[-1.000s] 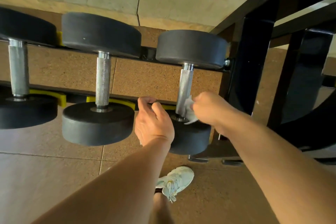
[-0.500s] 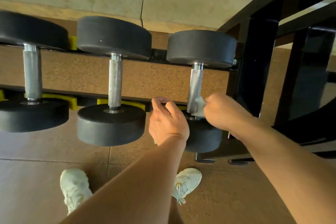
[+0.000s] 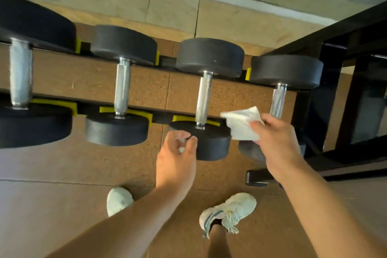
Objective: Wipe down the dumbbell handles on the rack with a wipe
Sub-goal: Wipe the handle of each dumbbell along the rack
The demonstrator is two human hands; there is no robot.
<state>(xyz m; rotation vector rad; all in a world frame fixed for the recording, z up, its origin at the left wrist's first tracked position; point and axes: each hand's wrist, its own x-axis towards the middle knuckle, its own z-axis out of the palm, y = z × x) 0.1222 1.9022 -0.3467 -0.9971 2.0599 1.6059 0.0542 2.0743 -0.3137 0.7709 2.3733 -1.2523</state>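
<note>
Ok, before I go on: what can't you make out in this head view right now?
- Rightmost dumbbell: its near head and lower handle sit behind the right hand and wipe.
- Left hand: something pale shows in its curled fingers; too small to identify.
- Leftmost dumbbell: cut off by the left edge and blurred.
</note>
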